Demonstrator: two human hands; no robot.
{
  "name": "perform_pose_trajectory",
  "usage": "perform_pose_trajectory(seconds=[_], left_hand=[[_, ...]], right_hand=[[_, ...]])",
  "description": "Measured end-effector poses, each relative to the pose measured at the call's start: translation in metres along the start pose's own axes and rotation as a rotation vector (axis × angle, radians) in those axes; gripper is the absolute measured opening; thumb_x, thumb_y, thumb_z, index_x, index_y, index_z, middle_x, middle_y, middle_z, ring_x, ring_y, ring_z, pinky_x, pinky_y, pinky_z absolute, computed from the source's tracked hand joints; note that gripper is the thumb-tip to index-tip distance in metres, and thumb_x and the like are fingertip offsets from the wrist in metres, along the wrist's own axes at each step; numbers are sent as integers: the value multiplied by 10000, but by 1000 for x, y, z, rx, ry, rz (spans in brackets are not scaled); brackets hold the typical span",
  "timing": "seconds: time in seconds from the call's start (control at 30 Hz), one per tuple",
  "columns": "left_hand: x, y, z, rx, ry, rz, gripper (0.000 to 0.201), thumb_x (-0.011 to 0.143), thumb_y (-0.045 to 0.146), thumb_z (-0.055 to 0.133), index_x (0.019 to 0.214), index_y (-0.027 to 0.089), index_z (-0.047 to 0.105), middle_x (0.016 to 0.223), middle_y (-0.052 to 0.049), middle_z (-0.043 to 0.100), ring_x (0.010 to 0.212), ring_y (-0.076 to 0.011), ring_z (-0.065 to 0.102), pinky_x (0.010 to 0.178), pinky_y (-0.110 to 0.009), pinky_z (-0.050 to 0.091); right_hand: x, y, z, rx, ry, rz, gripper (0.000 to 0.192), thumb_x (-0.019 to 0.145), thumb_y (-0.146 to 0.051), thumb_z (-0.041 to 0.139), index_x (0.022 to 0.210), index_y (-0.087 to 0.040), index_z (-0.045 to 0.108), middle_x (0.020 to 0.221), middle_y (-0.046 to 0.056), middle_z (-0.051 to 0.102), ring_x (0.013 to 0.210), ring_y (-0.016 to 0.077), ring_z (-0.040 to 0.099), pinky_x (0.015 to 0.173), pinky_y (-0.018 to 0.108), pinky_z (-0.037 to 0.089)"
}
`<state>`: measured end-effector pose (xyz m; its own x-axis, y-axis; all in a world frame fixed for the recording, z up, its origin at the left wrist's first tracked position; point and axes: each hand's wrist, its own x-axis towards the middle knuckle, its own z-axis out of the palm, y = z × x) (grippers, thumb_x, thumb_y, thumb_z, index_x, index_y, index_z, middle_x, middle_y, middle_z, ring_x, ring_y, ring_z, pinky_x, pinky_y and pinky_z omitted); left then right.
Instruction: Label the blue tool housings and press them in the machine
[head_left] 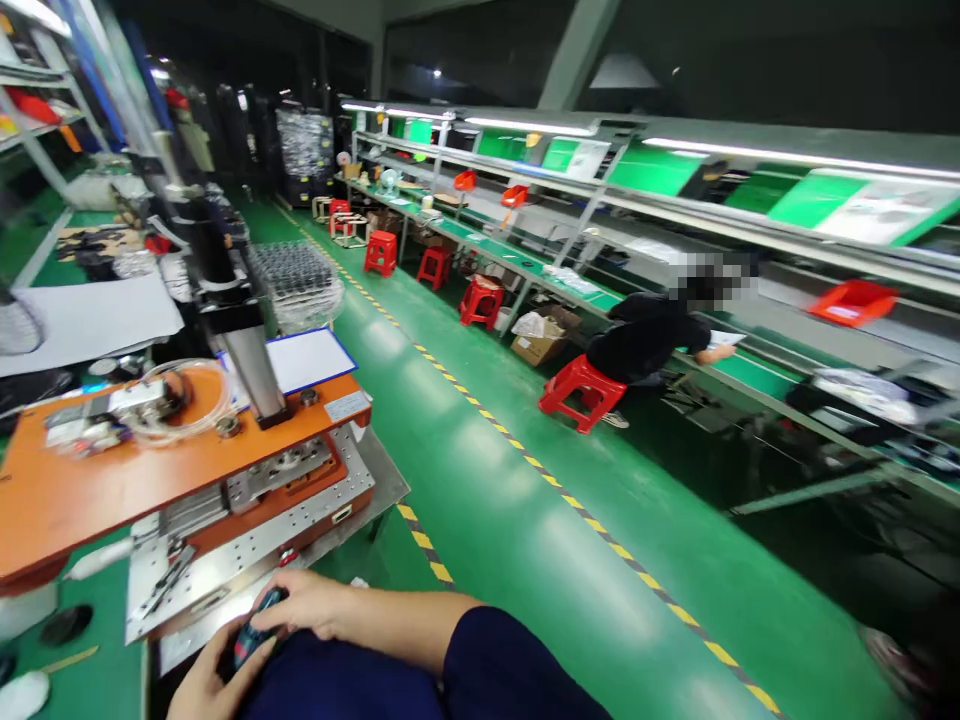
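Low in the view, close to my body, both hands are closed around a small dark teal and black object point(251, 632) with a red patch. My right hand point(309, 604) grips its upper end. My left hand point(211, 678) wraps the lower end from the left. Fingers cover much of the object, so its kind does not show. Just beyond my hands stands a press-like machine point(300, 510) with a perforated metal base, an orange top plate point(97, 490) and an upright cylinder point(251, 355). A black-handled tool point(169, 580) lies on the metal base.
Coiled clear tubing point(199, 400) rests on the orange plate. At lower left is a green bench point(112, 690) with a black round item point(66, 625). A striped floor line point(517, 445) runs along the aisle. Across it, a person point(649, 335) sits on a red stool point(581, 390) at a long workbench.
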<state>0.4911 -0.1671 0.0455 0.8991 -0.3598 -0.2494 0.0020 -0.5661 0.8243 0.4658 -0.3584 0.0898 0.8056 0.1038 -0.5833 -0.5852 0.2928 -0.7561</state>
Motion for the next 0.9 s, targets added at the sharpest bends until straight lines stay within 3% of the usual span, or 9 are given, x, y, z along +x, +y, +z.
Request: perform_pose_trajectory(seconds=[0.23,0.53,0.9], left_hand=[[-21,43,3,10,58,30,454,707,503,714,1068,229,698,1114,-57,765,1062,-295,706,967,-411,545],[-28,43,11,-48,87,-13,460,744,450,727,1132,210,668,1205,-89,726,1135,-284,667,1022,-426,499],[-32,65,3,-47,56,-46,454,765,408,722,1159,192,656,1184,-95,724,1068,-258,677,963,-390,512]], right_hand=[[-5,1,-3,-7,-52,-15,450,542,-385,867,883,-207,635,791,-34,606,725,135,581,649,262,437],[-9,-7,-8,-19,-125,0,504,538,-457,863,910,-207,631,877,-14,619,803,161,622,704,297,479],[-5,-10,-12,-22,-186,16,496,579,-449,846,949,-205,625,915,-4,630,861,170,642,736,299,492]])
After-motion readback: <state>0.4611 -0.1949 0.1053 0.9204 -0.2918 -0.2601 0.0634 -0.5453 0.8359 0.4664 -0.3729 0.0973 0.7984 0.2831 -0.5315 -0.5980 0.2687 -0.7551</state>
